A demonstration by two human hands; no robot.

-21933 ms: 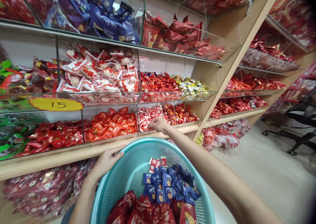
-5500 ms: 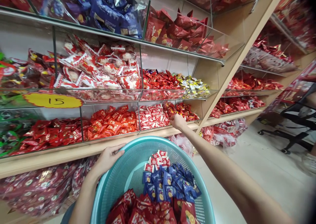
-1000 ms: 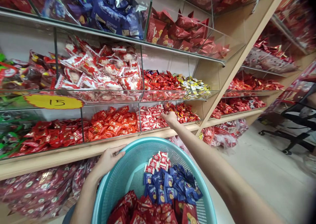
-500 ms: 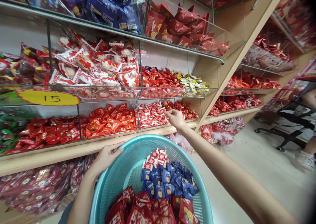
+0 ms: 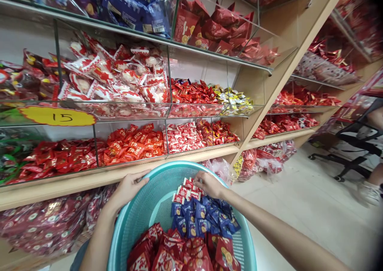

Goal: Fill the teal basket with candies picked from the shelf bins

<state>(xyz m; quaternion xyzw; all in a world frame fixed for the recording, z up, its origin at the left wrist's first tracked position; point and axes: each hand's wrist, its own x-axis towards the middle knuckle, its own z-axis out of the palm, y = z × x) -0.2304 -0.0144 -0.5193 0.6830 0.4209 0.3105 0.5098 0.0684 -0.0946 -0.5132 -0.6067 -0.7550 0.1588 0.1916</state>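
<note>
A teal plastic basket stands before me, tilted toward the shelf. My left hand grips its left rim, thumb and fingers over the edge. Inside, my right hand hovers at a small pile of red-and-white wrapped candies, fingers curled together; what they hold, if anything, is hidden. Below that pile lie blue candy packets, with larger red packets nearest me. On the bottom shelf beyond the basket, similar red-and-white candies fill a compartment.
Glass-fronted shelves hold orange-red candies, white-and-red packets and blue bags. A yellow "15" tag hangs at left. Bagged sweets lie under the wooden ledge. An office chair and a person's shoe are at right.
My right hand has moved from the bottom shelf's red-and-white candies down and back into the basket, at the pile of the same candies. My left hand keeps its hold on the rim.
</note>
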